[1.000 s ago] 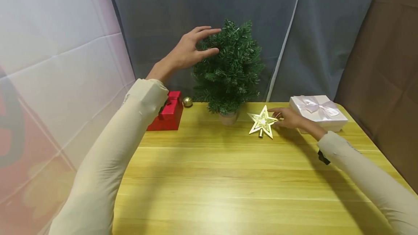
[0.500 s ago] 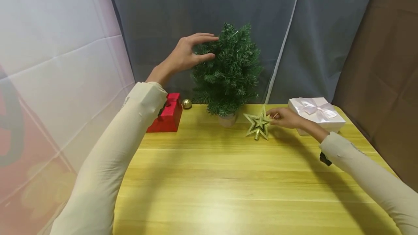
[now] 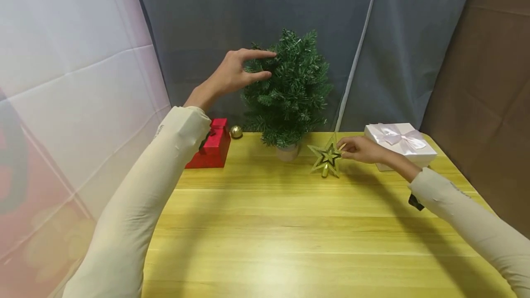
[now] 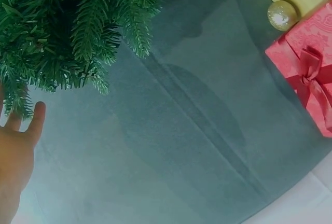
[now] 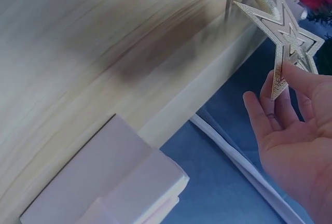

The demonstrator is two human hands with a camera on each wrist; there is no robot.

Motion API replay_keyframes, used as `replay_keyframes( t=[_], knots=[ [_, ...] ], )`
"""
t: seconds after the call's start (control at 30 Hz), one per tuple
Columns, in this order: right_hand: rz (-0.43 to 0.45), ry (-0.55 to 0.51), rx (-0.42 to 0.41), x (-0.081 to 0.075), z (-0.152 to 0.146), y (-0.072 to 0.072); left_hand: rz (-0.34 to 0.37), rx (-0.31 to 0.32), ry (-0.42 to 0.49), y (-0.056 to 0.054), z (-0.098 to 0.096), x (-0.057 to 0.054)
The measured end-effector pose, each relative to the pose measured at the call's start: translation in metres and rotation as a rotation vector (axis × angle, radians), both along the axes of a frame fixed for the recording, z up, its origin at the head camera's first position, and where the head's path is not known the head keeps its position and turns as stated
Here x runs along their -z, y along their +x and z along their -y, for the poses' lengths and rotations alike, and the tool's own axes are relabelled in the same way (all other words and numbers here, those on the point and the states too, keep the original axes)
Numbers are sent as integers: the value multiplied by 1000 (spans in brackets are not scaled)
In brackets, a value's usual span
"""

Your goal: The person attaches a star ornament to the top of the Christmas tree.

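Note:
A small green artificial Christmas tree [image 3: 294,91] stands upright in a pale pot [image 3: 287,152] at the table's back edge. Beside its upper left branches is my left hand [image 3: 232,71], thumb and fingers spread apart with nothing held; in the left wrist view that hand [image 4: 18,149] shows at the lower left, fingertips right at a branch. My right hand [image 3: 362,149] pinches one point of a gold star tree topper [image 3: 328,155] between thumb and fingers, right of the pot. The right wrist view shows the star [image 5: 290,40] with its hollow socket end toward the table.
Left of the tree, a red gift box [image 3: 213,146] with a ribbon is partly behind my left sleeve. A gold ball ornament [image 3: 236,132] sits next to it. At the right back lies a white gift box [image 3: 407,153] with a satin bow. Grey cloth [image 3: 232,3] hangs behind.
The star has turned in my right hand, its bright glare gone, and shifted slightly left. My left hand has come down a little in view, its fingers drawn closer together.

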State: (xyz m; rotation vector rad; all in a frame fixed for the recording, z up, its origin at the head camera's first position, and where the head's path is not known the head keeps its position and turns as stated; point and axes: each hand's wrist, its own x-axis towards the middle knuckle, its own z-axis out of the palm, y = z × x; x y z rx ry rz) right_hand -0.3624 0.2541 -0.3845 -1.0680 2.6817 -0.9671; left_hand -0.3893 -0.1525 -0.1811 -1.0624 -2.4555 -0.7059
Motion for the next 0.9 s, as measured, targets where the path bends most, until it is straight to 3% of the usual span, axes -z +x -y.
replay_keyframes(
  t=[0.53, 0.9],
  knots=[
    [-122, 78, 77, -33, -13, 7, 8, -13, 0, 1, 1, 0],
    [-155, 38, 163, -53, -20, 10, 21, -11, -1, 0, 1, 1]
  ],
)
